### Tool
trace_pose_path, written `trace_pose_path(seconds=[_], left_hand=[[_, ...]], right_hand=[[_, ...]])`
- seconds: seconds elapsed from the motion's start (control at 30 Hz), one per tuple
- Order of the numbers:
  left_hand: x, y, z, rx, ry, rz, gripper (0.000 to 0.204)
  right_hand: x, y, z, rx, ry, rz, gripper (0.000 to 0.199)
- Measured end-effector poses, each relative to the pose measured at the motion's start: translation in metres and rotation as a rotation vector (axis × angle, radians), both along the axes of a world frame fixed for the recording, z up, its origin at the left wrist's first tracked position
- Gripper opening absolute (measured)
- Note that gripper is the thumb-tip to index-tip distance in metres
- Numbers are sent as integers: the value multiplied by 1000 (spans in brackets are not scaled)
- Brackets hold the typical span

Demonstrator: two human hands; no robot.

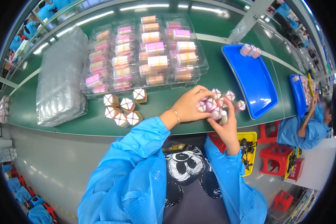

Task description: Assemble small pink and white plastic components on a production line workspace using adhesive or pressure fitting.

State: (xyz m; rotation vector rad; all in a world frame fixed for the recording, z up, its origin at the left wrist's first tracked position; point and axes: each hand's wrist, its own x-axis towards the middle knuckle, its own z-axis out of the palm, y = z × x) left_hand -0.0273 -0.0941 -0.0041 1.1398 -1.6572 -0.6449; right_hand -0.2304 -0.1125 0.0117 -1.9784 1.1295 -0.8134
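Both my hands are at the front edge of the green table, around a cluster of small pink-and-white blocks [211, 104] with crossed lines on their white ends. My left hand [190, 105], palm down, has its fingers curled on the cluster's left side. From the right, my right hand [228, 130] closes on the same cluster with thumb and fingers. A short white piece [224, 117] shows at its fingers; whether it is a finger cover or held, I cannot tell. Another block [240, 105] lies just right. To the left stand several similar blocks [127, 105] with yellowish sides.
Behind my hands, clear plastic trays [138, 85] hold rows of pink, white and peach banded blocks. A stack of clear trays [61, 82] stands left. A blue tray [263, 95] with a few pink pieces [251, 50] lies right. Farther right, a person [302, 125] works beside another blue tray.
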Motion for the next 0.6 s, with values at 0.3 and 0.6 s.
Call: trace_pose_path(seconds=[0.3, 0.6], left_hand=[[2, 9, 6, -60, 7, 82, 44], [16, 23, 61, -254, -147, 317, 41]], right_hand=[[18, 0, 8, 435, -465, 117, 72], [43, -10, 41, 453, -603, 244, 72]])
